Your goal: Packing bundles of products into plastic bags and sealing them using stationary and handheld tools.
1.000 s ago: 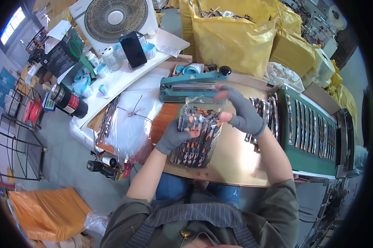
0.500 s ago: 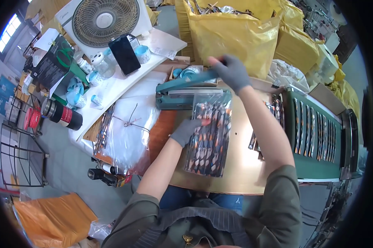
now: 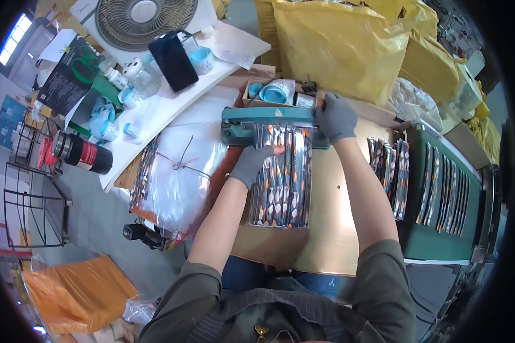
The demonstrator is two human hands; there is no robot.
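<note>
A teal hand impulse sealer (image 3: 246, 117) stands at the back of the work table, its top arm lowered. The clear plastic bag (image 3: 281, 186) of slim, dark packets patterned in white and orange lies in front, its far end under that arm. My left hand (image 3: 253, 164), in a grey glove with bare fingertips showing, grips the bag's left edge near the sealer. At the arm's right end, my right hand (image 3: 336, 118), gloved alike, is closed on the handle, which it mostly hides.
Loose patterned packets (image 3: 387, 171) lie right of the bag, beside a green conveyor belt (image 3: 429, 231) carrying a row of them. Clear plastic bags (image 3: 180, 177) tied with cord lie left. Behind are a box of blue tape rolls (image 3: 277, 91) and a yellow sack (image 3: 343, 51).
My right hand has brought the sealer's raised arm down over the bag's far end. My left hand and the bag have shifted slightly toward the sealer.
</note>
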